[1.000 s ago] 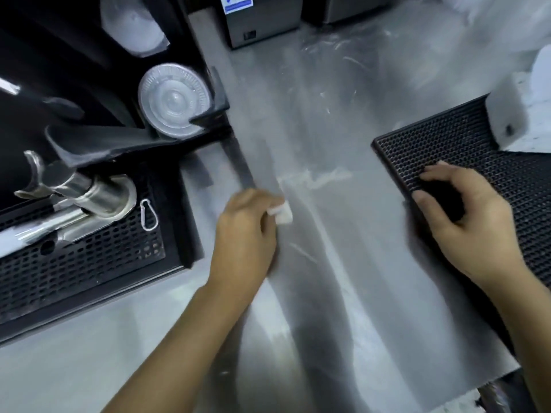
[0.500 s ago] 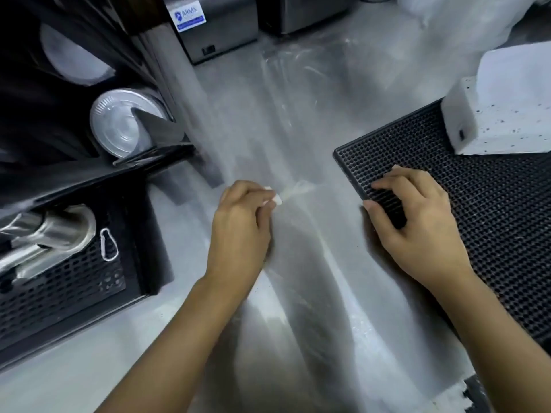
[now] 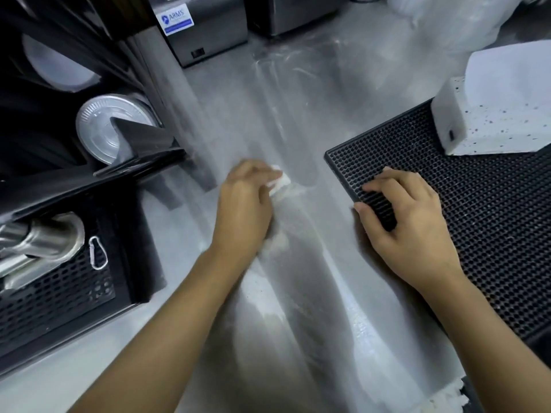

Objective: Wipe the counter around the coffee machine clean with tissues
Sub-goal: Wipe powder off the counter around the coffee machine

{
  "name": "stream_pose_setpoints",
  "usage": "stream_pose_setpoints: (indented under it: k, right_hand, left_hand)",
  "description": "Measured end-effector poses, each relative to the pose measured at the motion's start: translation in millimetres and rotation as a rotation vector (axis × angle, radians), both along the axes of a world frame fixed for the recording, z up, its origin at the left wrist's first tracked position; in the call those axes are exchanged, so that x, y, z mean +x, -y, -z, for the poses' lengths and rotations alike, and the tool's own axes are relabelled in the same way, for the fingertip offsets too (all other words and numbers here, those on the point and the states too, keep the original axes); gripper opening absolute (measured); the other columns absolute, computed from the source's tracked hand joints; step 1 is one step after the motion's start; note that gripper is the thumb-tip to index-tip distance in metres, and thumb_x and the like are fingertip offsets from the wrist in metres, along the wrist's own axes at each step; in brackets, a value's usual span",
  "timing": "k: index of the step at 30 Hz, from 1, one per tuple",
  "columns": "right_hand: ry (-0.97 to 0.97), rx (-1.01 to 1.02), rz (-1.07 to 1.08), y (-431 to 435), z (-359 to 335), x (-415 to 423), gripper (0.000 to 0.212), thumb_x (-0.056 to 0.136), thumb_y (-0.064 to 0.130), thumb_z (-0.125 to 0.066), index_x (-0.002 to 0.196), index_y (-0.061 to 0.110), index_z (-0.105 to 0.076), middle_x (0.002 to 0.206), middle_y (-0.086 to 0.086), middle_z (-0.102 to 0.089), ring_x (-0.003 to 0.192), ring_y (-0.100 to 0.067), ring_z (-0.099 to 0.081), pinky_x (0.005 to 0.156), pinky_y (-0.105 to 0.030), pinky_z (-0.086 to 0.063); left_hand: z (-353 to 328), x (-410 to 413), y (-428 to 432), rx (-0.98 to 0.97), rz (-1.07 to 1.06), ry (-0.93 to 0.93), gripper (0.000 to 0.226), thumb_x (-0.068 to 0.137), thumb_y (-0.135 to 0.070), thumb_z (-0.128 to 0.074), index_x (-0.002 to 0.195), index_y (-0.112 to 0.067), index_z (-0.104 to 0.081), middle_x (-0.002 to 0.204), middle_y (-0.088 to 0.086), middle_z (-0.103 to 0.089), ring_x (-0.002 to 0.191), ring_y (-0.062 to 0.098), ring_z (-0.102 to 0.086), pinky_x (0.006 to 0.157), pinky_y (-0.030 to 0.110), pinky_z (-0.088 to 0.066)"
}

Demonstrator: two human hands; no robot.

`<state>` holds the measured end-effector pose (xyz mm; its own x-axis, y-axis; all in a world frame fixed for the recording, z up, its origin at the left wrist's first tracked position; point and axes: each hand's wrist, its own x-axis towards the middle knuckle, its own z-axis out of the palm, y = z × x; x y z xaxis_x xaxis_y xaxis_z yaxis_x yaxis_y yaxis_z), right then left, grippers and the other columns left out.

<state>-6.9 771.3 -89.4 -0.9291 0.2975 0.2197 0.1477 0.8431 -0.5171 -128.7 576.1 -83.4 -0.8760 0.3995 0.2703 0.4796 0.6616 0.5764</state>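
My left hand (image 3: 243,208) holds a small wad of white tissue (image 3: 279,183) pressed down on the steel counter (image 3: 298,287), just right of the black coffee machine (image 3: 59,204). Only the tissue's tip shows past my fingers. My right hand (image 3: 408,225) grips the near left corner of the black rubber bar mat (image 3: 492,228), thumb against its edge and fingers curled on top. The counter between the machine and the mat is streaked with pale smears.
A steel portafilter (image 3: 38,242) lies on the machine's perforated drip tray (image 3: 59,296). A white speckled tissue box (image 3: 489,120) stands on the mat's far part. Steel appliances (image 3: 208,28) and a plastic bag (image 3: 447,22) line the back. Crumpled white tissue (image 3: 447,394) lies at the counter's near edge.
The view has shifted, so the machine sits further left in the frame. My left hand has slid the tissue a little away from me along the counter. My right hand stays on the mat corner.
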Motion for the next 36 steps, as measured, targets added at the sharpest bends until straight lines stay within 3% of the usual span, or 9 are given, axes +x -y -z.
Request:
stream_pose_setpoints:
  k: [2, 6, 11, 14, 20, 27, 30, 34, 36]
  right_hand:
    - [-0.007, -0.001, 0.004, -0.2, -0.6, -0.3, 0.030, 0.091, 0.032, -0.056, 0.113, 0.012, -0.063, 0.117, -0.003, -0.056, 0.122, -0.019, -0.048, 0.111, -0.053, -0.031]
    - [-0.012, -0.003, 0.009, 0.7, -1.8, 0.5, 0.030, 0.090, 0.032, -0.056, 0.112, 0.012, -0.063, 0.116, -0.003, -0.056, 0.120, -0.018, -0.048, 0.112, -0.053, -0.030]
    - [0.005, 0.002, 0.009, 0.5, -1.7, 0.4, 0.031, 0.091, 0.033, -0.055, 0.113, 0.013, -0.063, 0.117, -0.003, -0.056, 0.122, -0.018, -0.048, 0.113, -0.051, -0.029]
    - [-0.008, -0.005, 0.016, 0.9, -2.4, 0.3, 0.030, 0.090, 0.033, -0.055, 0.113, 0.013, -0.063, 0.117, -0.003, -0.056, 0.121, -0.016, -0.047, 0.113, -0.051, -0.029]
    - [-0.005, 0.003, 0.017, 1.8, -2.2, 0.3, 0.031, 0.090, 0.033, -0.055, 0.113, 0.014, -0.063, 0.117, -0.002, -0.056, 0.122, -0.017, -0.047, 0.114, -0.049, -0.028]
    - [-0.003, 0.010, 0.025, 2.3, -2.7, -0.1, 0.031, 0.090, 0.033, -0.055, 0.113, 0.013, -0.063, 0.117, -0.003, -0.056, 0.120, -0.016, -0.047, 0.114, -0.049, -0.027]
    - [-0.004, 0.010, 0.027, 2.7, -3.0, 0.0, 0.031, 0.090, 0.032, -0.055, 0.113, 0.013, -0.063, 0.117, -0.002, -0.056, 0.119, -0.016, -0.046, 0.114, -0.050, -0.028]
    - [-0.010, 0.012, 0.025, 3.6, -5.2, 0.5, 0.030, 0.090, 0.032, -0.055, 0.112, 0.013, -0.063, 0.116, -0.003, -0.057, 0.118, -0.015, -0.046, 0.114, -0.049, -0.029]
    - [-0.008, 0.013, 0.028, 3.5, -5.4, 0.7, 0.030, 0.090, 0.032, -0.055, 0.112, 0.013, -0.063, 0.116, -0.002, -0.057, 0.118, -0.016, -0.046, 0.114, -0.049, -0.028]
  left_hand:
    - [-0.5, 34.0, 13.5, -0.004, 0.056, 0.027, 0.041, 0.076, 0.020, -0.054, 0.099, -0.007, -0.074, 0.105, 0.005, -0.066, 0.098, 0.019, -0.062, 0.091, 0.022, -0.047]
    - [-12.6, 45.3, 24.1, 0.049, 0.002, 0.170, 0.041, 0.076, 0.017, -0.058, 0.093, -0.015, -0.077, 0.100, -0.005, -0.066, 0.088, -0.001, -0.059, 0.080, 0.003, -0.041]
    - [-21.3, -14.2, -12.6, 0.068, -0.148, 0.178, 0.018, 0.088, -0.006, -0.064, 0.102, -0.012, -0.074, 0.109, -0.001, -0.061, 0.086, 0.003, -0.055, 0.074, -0.006, -0.032]
    - [-13.3, -27.2, -24.2, -0.031, -0.133, 0.233, 0.028, 0.085, -0.024, -0.071, 0.111, -0.011, -0.071, 0.118, 0.000, -0.057, 0.093, 0.009, -0.055, 0.074, -0.003, -0.033]
    - [-9.2, -33.7, -23.9, -0.070, -0.103, 0.098, 0.026, 0.087, 0.001, -0.059, 0.102, -0.014, -0.074, 0.109, 0.000, -0.063, 0.082, 0.003, -0.053, 0.074, -0.006, -0.036]
    - [-3.7, 15.5, -10.0, -0.069, 0.123, -0.035, 0.030, 0.081, 0.010, -0.058, 0.095, -0.010, -0.076, 0.104, 0.004, -0.069, 0.095, 0.022, -0.063, 0.090, 0.026, -0.047]
    - [-8.7, 41.8, 2.3, -0.057, 0.190, 0.065, 0.036, 0.077, 0.017, -0.059, 0.092, -0.011, -0.077, 0.100, -0.001, -0.069, 0.090, 0.015, -0.064, 0.086, 0.016, -0.046]
    - [-22.6, 15.2, -11.4, 0.077, 0.037, 0.145, 0.036, 0.078, 0.018, -0.059, 0.086, -0.011, -0.077, 0.092, -0.009, -0.064, 0.079, -0.013, -0.057, 0.075, -0.003, -0.037]
    - [-20.7, -7.8, -26.7, 0.096, -0.035, 0.133, 0.031, 0.081, 0.015, -0.059, 0.089, -0.008, -0.077, 0.095, -0.004, -0.065, 0.080, -0.009, -0.059, 0.075, -0.005, -0.035]
